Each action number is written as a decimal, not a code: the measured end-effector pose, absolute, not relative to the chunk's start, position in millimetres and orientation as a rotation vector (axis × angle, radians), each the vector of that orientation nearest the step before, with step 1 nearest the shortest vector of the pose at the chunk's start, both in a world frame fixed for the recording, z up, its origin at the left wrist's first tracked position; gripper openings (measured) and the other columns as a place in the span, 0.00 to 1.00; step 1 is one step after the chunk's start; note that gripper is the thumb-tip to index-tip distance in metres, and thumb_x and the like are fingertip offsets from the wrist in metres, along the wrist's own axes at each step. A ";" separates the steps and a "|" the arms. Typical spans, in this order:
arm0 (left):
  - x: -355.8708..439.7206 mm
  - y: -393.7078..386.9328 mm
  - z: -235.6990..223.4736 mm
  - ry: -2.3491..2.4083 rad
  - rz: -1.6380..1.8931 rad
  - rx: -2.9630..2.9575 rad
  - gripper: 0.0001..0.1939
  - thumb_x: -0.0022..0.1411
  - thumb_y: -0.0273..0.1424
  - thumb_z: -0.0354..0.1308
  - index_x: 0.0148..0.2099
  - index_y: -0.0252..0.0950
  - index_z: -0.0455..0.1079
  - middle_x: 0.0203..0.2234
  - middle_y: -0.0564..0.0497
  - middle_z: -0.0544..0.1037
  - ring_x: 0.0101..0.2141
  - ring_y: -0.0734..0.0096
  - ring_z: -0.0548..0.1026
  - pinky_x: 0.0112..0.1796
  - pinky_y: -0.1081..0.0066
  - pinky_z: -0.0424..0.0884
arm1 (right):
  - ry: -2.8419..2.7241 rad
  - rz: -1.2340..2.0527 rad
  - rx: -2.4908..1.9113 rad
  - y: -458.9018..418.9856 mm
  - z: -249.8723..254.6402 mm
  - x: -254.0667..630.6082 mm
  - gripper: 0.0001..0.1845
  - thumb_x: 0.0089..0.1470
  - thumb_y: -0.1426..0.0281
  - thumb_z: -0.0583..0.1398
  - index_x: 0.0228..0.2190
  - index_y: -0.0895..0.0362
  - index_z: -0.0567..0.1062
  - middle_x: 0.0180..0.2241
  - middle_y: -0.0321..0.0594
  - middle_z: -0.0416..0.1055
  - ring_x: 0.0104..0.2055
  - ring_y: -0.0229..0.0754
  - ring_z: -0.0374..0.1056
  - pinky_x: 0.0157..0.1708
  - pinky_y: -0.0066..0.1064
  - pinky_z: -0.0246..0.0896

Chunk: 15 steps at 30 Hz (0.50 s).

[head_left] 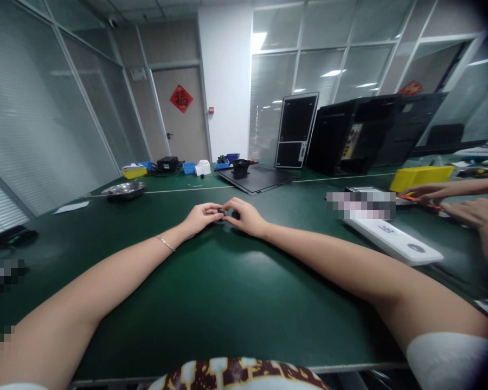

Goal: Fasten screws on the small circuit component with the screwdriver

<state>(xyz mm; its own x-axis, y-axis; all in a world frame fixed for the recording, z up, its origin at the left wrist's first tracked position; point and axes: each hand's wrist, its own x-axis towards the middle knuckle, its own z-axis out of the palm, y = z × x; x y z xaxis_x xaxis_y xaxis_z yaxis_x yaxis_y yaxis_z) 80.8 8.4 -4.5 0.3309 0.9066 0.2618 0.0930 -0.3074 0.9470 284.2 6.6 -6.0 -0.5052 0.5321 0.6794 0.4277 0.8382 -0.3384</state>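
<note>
Both my arms reach out over the green table (211, 292). My left hand (202, 217) and my right hand (246, 216) meet at the table's middle, fingers curled and pinched together on a small black part (226, 213) held between them. The part is too small to name. A thin bracelet (165, 243) is on my left wrist.
A white flat device (394, 241) lies to the right, by another person's hands (463, 203) and a yellow box (421, 176). A black panel with a fan (254, 176), black computer cases (350, 132), a metal bowl (124, 190) and small bins (187, 167) stand farther back.
</note>
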 end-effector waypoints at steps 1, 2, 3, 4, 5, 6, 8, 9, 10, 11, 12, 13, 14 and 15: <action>80.2 8.4 -3.8 0.900 1.087 1.670 0.25 0.49 0.34 0.71 0.48 0.29 0.73 0.40 0.41 0.81 0.34 0.66 0.78 0.41 0.64 0.72 | -2.175 0.162 -0.694 6.5 -5.9 284.2 0.07 0.56 0.69 0.61 0.39 0.55 0.73 0.40 0.40 0.71 0.42 0.42 0.68 0.42 0.32 0.63; 79.6 8.4 -3.0 0.887 1.075 1.674 0.25 0.49 0.34 0.71 0.48 0.29 0.73 0.41 0.41 0.81 0.34 0.67 0.78 0.40 0.65 0.72 | -2.175 0.166 -0.686 6.3 -5.7 284.3 0.07 0.56 0.69 0.61 0.39 0.55 0.73 0.40 0.40 0.71 0.41 0.42 0.68 0.42 0.32 0.63; 79.0 8.1 -2.1 0.874 1.062 1.673 0.26 0.49 0.35 0.71 0.49 0.29 0.73 0.42 0.40 0.81 0.34 0.67 0.78 0.40 0.65 0.72 | -2.175 0.171 -0.674 6.2 -5.5 284.3 0.07 0.56 0.70 0.60 0.39 0.55 0.73 0.40 0.40 0.71 0.41 0.42 0.68 0.41 0.32 0.63; 78.6 7.8 -1.1 0.863 1.050 1.667 0.26 0.49 0.35 0.71 0.50 0.29 0.73 0.43 0.40 0.81 0.35 0.67 0.78 0.41 0.65 0.71 | -2.174 0.175 -0.659 5.9 -5.2 284.4 0.07 0.56 0.70 0.60 0.39 0.55 0.73 0.40 0.40 0.71 0.41 0.42 0.68 0.41 0.32 0.64; 78.3 7.3 -0.1 0.854 1.041 1.657 0.27 0.49 0.35 0.71 0.50 0.29 0.73 0.43 0.40 0.81 0.35 0.66 0.78 0.41 0.65 0.71 | -2.172 0.179 -0.642 5.6 -4.9 284.5 0.07 0.56 0.70 0.60 0.39 0.55 0.73 0.40 0.40 0.71 0.41 0.42 0.68 0.41 0.32 0.64; 78.2 6.7 0.9 0.846 1.031 1.647 0.27 0.49 0.35 0.71 0.51 0.29 0.73 0.44 0.39 0.80 0.36 0.66 0.78 0.41 0.65 0.71 | -2.170 0.182 -0.625 5.3 -4.6 284.5 0.07 0.57 0.70 0.60 0.39 0.55 0.73 0.39 0.40 0.71 0.41 0.41 0.68 0.41 0.32 0.64; 78.4 5.2 2.4 0.832 1.019 1.633 0.28 0.49 0.35 0.71 0.51 0.29 0.73 0.44 0.39 0.80 0.37 0.66 0.78 0.42 0.66 0.71 | -2.162 0.186 -0.586 4.3 -3.9 284.5 0.07 0.57 0.70 0.59 0.39 0.55 0.72 0.39 0.40 0.70 0.41 0.41 0.68 0.41 0.32 0.64; 78.6 4.5 3.0 0.828 1.015 1.631 0.28 0.49 0.35 0.71 0.51 0.29 0.73 0.44 0.40 0.80 0.37 0.66 0.78 0.42 0.66 0.71 | -2.159 0.188 -0.565 3.8 -3.5 284.5 0.07 0.57 0.70 0.59 0.40 0.55 0.72 0.39 0.41 0.70 0.41 0.41 0.68 0.41 0.32 0.64; 78.8 3.9 3.4 0.828 1.012 1.631 0.28 0.49 0.34 0.71 0.51 0.29 0.73 0.44 0.40 0.80 0.37 0.66 0.78 0.42 0.66 0.71 | -2.156 0.191 -0.546 3.1 -3.0 284.5 0.07 0.57 0.70 0.59 0.40 0.55 0.72 0.39 0.41 0.70 0.41 0.41 0.68 0.41 0.32 0.64; 79.1 3.4 3.6 0.829 1.012 1.632 0.27 0.49 0.34 0.71 0.50 0.29 0.73 0.43 0.40 0.81 0.37 0.66 0.78 0.41 0.66 0.71 | -2.153 0.194 -0.529 2.4 -2.5 284.6 0.07 0.57 0.70 0.59 0.39 0.55 0.72 0.39 0.41 0.70 0.41 0.41 0.68 0.41 0.32 0.64; 79.2 3.0 3.7 0.832 1.015 1.633 0.27 0.49 0.35 0.72 0.50 0.29 0.73 0.42 0.41 0.81 0.36 0.66 0.78 0.41 0.67 0.71 | -2.151 0.198 -0.515 1.7 -1.9 284.6 0.07 0.57 0.70 0.59 0.39 0.55 0.72 0.38 0.41 0.70 0.41 0.41 0.68 0.41 0.32 0.64; 79.3 2.8 3.6 0.835 1.019 1.634 0.27 0.48 0.35 0.72 0.49 0.29 0.73 0.41 0.41 0.81 0.35 0.67 0.78 0.40 0.67 0.71 | -2.150 0.202 -0.505 1.0 -1.3 284.7 0.07 0.57 0.70 0.59 0.39 0.55 0.72 0.38 0.41 0.70 0.41 0.41 0.68 0.42 0.33 0.64; 79.4 2.7 3.6 0.837 1.023 1.635 0.27 0.48 0.35 0.72 0.49 0.29 0.73 0.40 0.41 0.82 0.34 0.68 0.78 0.40 0.67 0.71 | -2.151 0.207 -0.497 0.4 -0.7 284.7 0.07 0.57 0.70 0.59 0.40 0.56 0.73 0.38 0.41 0.70 0.41 0.41 0.68 0.42 0.33 0.64; 79.3 2.7 3.5 0.840 1.027 1.636 0.26 0.48 0.35 0.72 0.48 0.29 0.74 0.40 0.42 0.82 0.34 0.68 0.78 0.39 0.68 0.71 | -2.152 0.213 -0.489 -0.1 -0.2 284.7 0.07 0.57 0.70 0.59 0.40 0.56 0.73 0.38 0.41 0.70 0.41 0.41 0.68 0.42 0.33 0.64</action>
<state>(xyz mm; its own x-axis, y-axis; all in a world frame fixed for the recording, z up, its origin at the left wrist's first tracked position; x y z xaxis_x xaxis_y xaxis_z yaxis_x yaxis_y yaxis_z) 79.3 2.7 3.5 0.4005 0.8872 0.2291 0.0483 -0.2701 0.9616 284.7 -0.1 -0.2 -0.5241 0.4195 0.7412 0.2663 0.9074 -0.3253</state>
